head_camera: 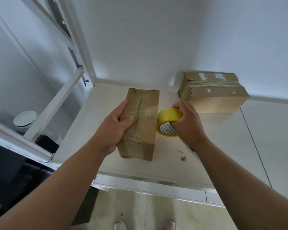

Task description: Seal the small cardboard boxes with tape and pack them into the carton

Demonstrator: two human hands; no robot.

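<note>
A small brown cardboard box (144,103) lies on the white counter (223,146), long side pointing away from me, with clear tape along its top seam. My left hand (116,125) grips its left edge, thumb on top. My right hand (188,123) holds a yellow tape roll (169,116) against the box's right side. A strip of clear tape stretches from the roll across the box top. A second, worn taped box (213,95) lies at the back right against the wall.
A white metal shelf frame (56,100) stands to the left, with a round silver lid (25,119) below it. Small staples or scraps (183,157) lie on the counter near my right wrist. My shoes show on the tiled floor below.
</note>
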